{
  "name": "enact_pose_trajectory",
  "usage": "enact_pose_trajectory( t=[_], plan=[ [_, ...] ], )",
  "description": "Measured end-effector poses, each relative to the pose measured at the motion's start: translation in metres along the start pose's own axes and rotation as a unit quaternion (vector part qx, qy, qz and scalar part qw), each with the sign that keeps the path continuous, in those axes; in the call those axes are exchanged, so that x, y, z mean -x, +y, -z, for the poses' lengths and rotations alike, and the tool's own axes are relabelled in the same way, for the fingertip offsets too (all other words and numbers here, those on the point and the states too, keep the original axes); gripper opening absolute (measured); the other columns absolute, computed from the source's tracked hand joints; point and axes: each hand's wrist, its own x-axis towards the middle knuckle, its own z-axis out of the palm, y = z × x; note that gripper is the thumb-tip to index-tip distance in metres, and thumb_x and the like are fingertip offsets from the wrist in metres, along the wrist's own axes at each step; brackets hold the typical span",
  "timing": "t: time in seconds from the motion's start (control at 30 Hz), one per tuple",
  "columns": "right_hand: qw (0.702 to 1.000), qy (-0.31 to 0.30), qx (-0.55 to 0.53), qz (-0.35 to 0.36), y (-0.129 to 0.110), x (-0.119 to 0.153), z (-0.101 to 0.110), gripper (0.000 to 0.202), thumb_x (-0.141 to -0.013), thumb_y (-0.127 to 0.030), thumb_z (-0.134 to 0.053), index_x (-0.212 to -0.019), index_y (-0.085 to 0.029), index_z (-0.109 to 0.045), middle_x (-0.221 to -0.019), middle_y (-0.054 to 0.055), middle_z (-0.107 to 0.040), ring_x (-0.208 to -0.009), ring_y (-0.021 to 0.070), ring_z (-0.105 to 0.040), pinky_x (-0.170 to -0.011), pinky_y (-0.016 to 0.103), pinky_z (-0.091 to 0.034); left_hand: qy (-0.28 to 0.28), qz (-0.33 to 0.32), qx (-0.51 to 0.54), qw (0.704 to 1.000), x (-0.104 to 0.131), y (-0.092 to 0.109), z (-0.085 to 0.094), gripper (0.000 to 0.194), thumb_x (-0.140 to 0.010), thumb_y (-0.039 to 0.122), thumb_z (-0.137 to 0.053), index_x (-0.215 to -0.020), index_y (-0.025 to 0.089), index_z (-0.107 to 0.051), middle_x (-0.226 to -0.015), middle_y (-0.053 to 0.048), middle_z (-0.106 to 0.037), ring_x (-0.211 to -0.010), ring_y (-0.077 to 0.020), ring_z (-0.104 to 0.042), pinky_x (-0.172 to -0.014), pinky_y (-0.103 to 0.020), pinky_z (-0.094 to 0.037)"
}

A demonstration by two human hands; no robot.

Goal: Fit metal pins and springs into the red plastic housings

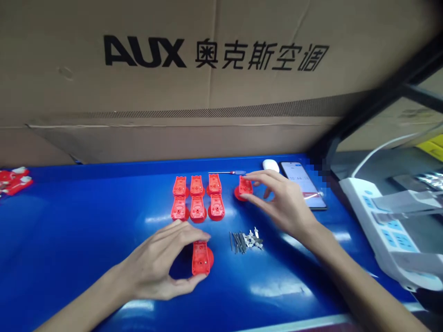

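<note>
My left hand (166, 263) grips a red plastic housing (201, 259) between thumb and fingers near the front of the blue table. Farther back and to the right, my right hand (280, 198) has its thumb and fingertips on the two ends of another red housing (245, 186). Between the hands, several more red housings (197, 209) stand in two rows, open side up, with round red bases. A small pile of dark screws (238, 242) lies in front of them, beside small silvery metal pieces (254, 240).
Behind the housings lies a screwdriver (235, 172). A white mouse (270, 165) and a phone (302, 184) are at the back right. A white power strip (384, 230) runs along the right side. Red and white parts (14, 181) sit at the far left. A cardboard wall (173, 92) closes the back.
</note>
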Motion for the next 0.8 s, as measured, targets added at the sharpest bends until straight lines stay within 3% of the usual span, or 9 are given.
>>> enact_pose_trajectory(
  t=[0.13,0.3,0.37,0.57,0.67,0.73,0.8],
  plan=[
    [1.0,-0.016,-0.021,0.006,0.013,-0.011,-0.024,0.029,-0.104,-0.037,-0.076,-0.129,-0.023,-0.075,-0.133,0.011,-0.077,-0.123,0.0273,-0.072,-0.108,0.048,-0.059,0.009,0.003,-0.006,1.0,0.001,-0.001,-0.002,0.065,-0.092,0.025,-0.084,-0.148,0.023,-0.052,-0.131,-0.01,-0.079,-0.122,-0.0272,-0.079,-0.115,-0.044,-0.062],
    [0.998,-0.012,-0.054,0.009,0.01,-0.011,-0.037,0.031,-0.106,-0.038,-0.073,-0.134,-0.024,-0.072,-0.141,0.011,-0.074,-0.127,0.0251,-0.07,-0.094,0.039,-0.064,-0.01,0.009,-0.009,1.0,0.0,0.001,-0.002,0.063,-0.095,0.026,-0.082,-0.15,0.024,-0.052,-0.133,-0.009,-0.079,-0.124,-0.027,-0.078,-0.118,-0.044,-0.06],
    [0.998,-0.009,-0.062,0.01,0.011,-0.012,-0.039,0.033,-0.107,-0.039,-0.072,-0.136,-0.025,-0.071,-0.142,0.011,-0.073,-0.127,0.026,-0.071,-0.09,0.038,-0.065,-0.021,0.014,-0.014,1.0,0.0,0.002,-0.001,0.064,-0.095,0.028,-0.082,-0.152,0.025,-0.051,-0.135,-0.009,-0.079,-0.125,-0.0278,-0.078,-0.118,-0.046,-0.06],
    [0.997,-0.01,-0.071,0.019,0.015,-0.013,-0.044,0.031,-0.107,-0.042,-0.071,-0.135,-0.029,-0.072,-0.148,0.009,-0.072,-0.128,0.029,-0.073,-0.096,0.045,-0.066,-0.042,0.007,-0.036,0.998,-0.002,0.002,0.001,0.067,-0.095,0.032,-0.082,-0.154,0.024,-0.051,-0.14,-0.01,-0.077,-0.128,-0.0296,-0.077,-0.12,-0.047,-0.059],
    [0.998,-0.011,-0.061,0.017,0.013,-0.011,-0.041,0.033,-0.107,-0.042,-0.07,-0.138,-0.031,-0.071,-0.149,0.009,-0.071,-0.129,0.0306,-0.072,-0.088,0.044,-0.068,-0.053,0.017,-0.039,0.998,-0.002,0.003,0.001,0.063,-0.095,0.027,-0.08,-0.152,0.025,-0.053,-0.139,-0.009,-0.078,-0.127,-0.0289,-0.077,-0.12,-0.046,-0.059],
    [0.999,-0.002,-0.048,0.013,0.009,-0.009,-0.037,0.036,-0.106,-0.042,-0.071,-0.14,-0.03,-0.07,-0.151,0.011,-0.069,-0.128,0.0318,-0.072,-0.081,0.043,-0.068,-0.042,0.017,-0.035,0.998,-0.001,0.003,0.001,0.062,-0.095,0.024,-0.079,-0.152,0.026,-0.053,-0.137,-0.008,-0.079,-0.125,-0.0279,-0.078,-0.119,-0.045,-0.061],
    [0.999,0.018,-0.034,0.016,0.002,-0.006,-0.032,0.037,-0.106,-0.04,-0.072,-0.141,-0.03,-0.069,-0.152,0.013,-0.067,-0.129,0.033,-0.071,-0.084,0.047,-0.068,-0.016,0.013,-0.027,0.999,0.0,0.004,0.0,0.063,-0.094,0.023,-0.081,-0.152,0.025,-0.053,-0.136,-0.008,-0.079,-0.124,-0.0272,-0.079,-0.117,-0.043,-0.062]
  ],
)
